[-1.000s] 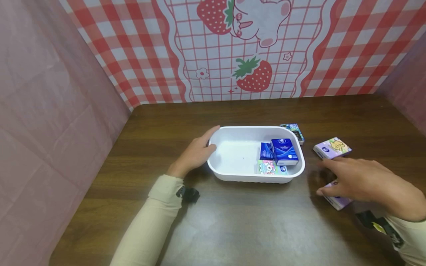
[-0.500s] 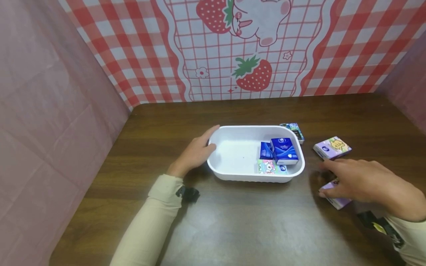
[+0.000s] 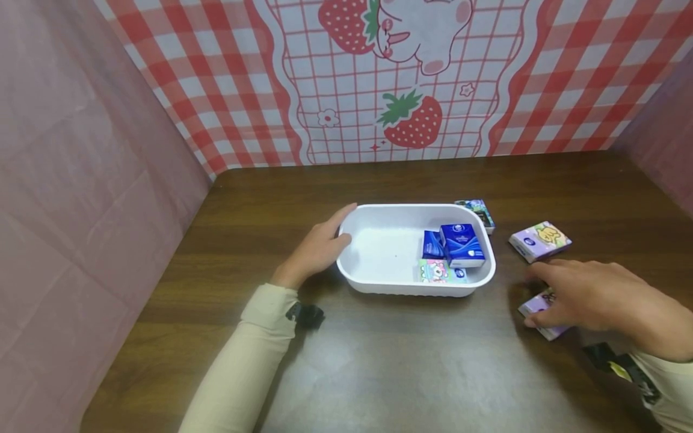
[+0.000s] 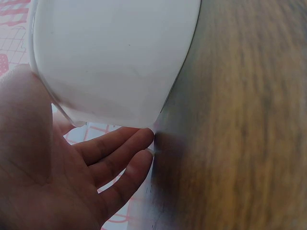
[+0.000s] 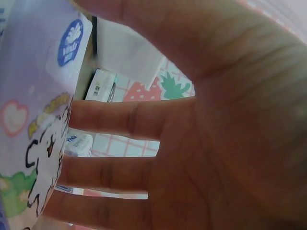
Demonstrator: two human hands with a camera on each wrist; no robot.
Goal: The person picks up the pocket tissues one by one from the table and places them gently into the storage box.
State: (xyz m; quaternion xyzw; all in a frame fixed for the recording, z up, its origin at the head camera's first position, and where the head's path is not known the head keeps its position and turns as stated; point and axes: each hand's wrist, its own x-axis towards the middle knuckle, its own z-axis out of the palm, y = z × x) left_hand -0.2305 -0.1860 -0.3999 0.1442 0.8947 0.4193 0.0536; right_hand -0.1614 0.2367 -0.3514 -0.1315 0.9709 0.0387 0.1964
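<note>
A white plastic tub [image 3: 379, 258] stands mid-table. My left hand [image 3: 316, 249] holds its left end, thumb over the rim and the other fingers along the outer wall, as the left wrist view shows. My right hand [image 3: 601, 294] spans a purple tissue pack [image 3: 536, 304] with a cartoon print. Its thumb lies over the pack's near left side; the other fingers extend straight past the far edge, their tips hidden behind the pack in the right wrist view. Inside the tub's right end lie a large blue pack [image 3: 462, 245], a smaller blue pack [image 3: 432, 245] and a green-and-pink pack [image 3: 435, 272].
Another purple pack [image 3: 540, 240] with a yellow cartoon figure lies just beyond my right hand. Behind the tub's back right corner, a dark, colourful pack [image 3: 479, 213] is partly hidden by the rim. A red-and-white checked cloth [image 3: 249, 120] hangs along the table's back edge.
My right hand has shifted slightly right, and its thumb and index finger have drawn back a little over the purple pack. The left hand and the tub stay in place.
</note>
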